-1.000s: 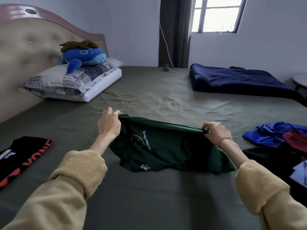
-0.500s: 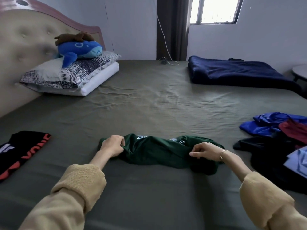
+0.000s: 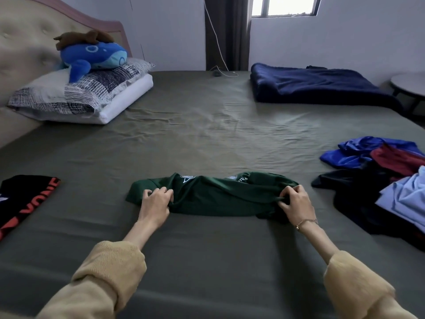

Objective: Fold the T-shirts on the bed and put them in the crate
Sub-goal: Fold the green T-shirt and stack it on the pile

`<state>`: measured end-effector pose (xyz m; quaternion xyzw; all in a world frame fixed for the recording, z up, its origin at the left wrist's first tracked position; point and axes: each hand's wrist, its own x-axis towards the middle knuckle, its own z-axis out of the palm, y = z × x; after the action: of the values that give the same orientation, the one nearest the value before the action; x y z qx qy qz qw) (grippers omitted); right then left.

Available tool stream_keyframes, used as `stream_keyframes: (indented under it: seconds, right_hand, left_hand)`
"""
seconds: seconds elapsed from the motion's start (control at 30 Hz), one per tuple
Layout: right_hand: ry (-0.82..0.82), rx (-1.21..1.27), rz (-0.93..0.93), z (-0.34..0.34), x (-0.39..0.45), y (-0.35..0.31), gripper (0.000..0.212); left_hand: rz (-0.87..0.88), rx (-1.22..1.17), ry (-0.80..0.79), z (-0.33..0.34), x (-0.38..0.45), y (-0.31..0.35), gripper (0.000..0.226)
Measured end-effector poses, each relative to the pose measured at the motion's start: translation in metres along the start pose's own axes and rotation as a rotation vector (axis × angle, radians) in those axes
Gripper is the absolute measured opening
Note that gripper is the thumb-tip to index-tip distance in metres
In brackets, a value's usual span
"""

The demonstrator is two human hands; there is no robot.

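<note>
A dark green T-shirt (image 3: 220, 196) with white print lies bunched in a long low band on the olive bed sheet (image 3: 207, 134) in front of me. My left hand (image 3: 156, 201) pinches the fabric near its left end. My right hand (image 3: 295, 203), with a thin bracelet on the wrist, pinches the fabric at its right end. A folded black T-shirt with red lettering (image 3: 25, 199) lies flat at the left edge. A loose pile of T-shirts (image 3: 386, 180) in blue, dark red, black and light blue sits at the right. No crate is in view.
Stacked pillows (image 3: 92, 93) with a blue plush whale (image 3: 94, 54) lie against the padded headboard at the far left. A folded navy blanket (image 3: 315, 86) lies at the far right. A round side table (image 3: 411, 86) stands beyond the bed's right edge. A charger cable (image 3: 220, 73) reaches the far edge.
The green T-shirt, held up and spread between both hands a second ago, has come down onto the sheet in a bunched band. Both hands have lowered with it and keep their pinch.
</note>
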<state>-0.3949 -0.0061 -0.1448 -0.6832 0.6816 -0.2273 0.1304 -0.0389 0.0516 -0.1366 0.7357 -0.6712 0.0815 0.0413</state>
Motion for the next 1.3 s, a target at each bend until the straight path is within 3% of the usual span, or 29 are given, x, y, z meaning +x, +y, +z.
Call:
stream_keyframes:
  seconds: [0.23,0.47,0.53,0.7,0.83,1.0,1.3]
  right_hand:
    - [0.116,0.167,0.18,-0.003,-0.002,0.003,0.021]
    - [0.074,0.817,0.231,-0.027,0.023,-0.008,0.005]
    - [0.134,0.771,0.254,-0.032,0.033,-0.011,0.011]
    - [0.161,0.282,0.326,-0.035,0.033,0.003,0.017]
    - [0.213,0.083,0.446,-0.033,0.015,0.014,0.022]
    - [0.05,0.131,0.621,-0.027,-0.004,0.022,0.054]
    - [-0.079,0.419,0.677,-0.009,-0.011,0.014,0.045]
  left_hand:
    - [-0.074,0.025,-0.017,-0.001,-0.003,0.001,0.029]
    - [-0.117,0.04,-0.035,-0.003,-0.005,-0.001,0.029]
    - [-0.137,0.04,-0.037,-0.004,-0.005,-0.001,0.029]
    - [-0.183,0.043,-0.046,-0.005,-0.005,0.0,0.029]
    - [-0.185,0.084,-0.068,-0.006,-0.003,0.009,0.025]
    - [-0.095,0.137,-0.076,-0.009,-0.001,0.038,0.03]
    - [-0.165,0.131,-0.046,-0.012,-0.009,0.037,0.025]
